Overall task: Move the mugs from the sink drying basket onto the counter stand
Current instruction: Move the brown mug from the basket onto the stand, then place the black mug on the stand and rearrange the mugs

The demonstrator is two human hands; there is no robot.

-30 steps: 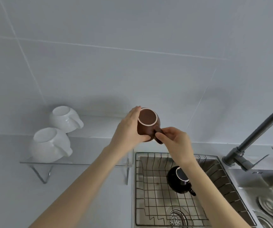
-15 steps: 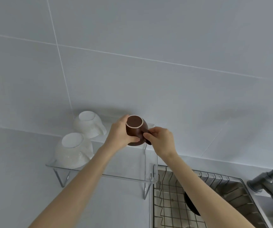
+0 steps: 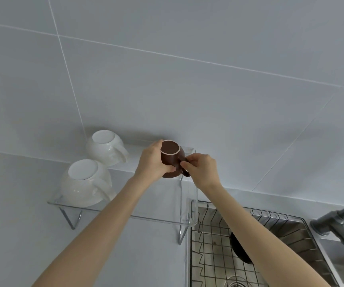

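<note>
A brown mug [image 3: 170,157] is held upside down over the right rear part of the clear counter stand [image 3: 156,219]. My left hand [image 3: 153,162] wraps its body from the left. My right hand [image 3: 202,169] pinches its handle from the right. I cannot tell whether the mug touches the stand's top. Two white mugs [image 3: 105,147] [image 3: 84,183] stand upside down on the stand's left part. A black mug [image 3: 239,248] lies in the wire drying basket [image 3: 212,255], mostly hidden by my right forearm.
The basket sits in a steel sink [image 3: 332,264] right of the stand. A grey faucet [image 3: 336,220] rises at the far right. A tiled wall [image 3: 187,79] runs just behind the stand. Pale counter [image 3: 22,235] lies below and left of the stand.
Both hands carried the brown mug from above the basket leftward and back to the stand's right rear. My view has shifted left, so the sink now sits at the lower right.
</note>
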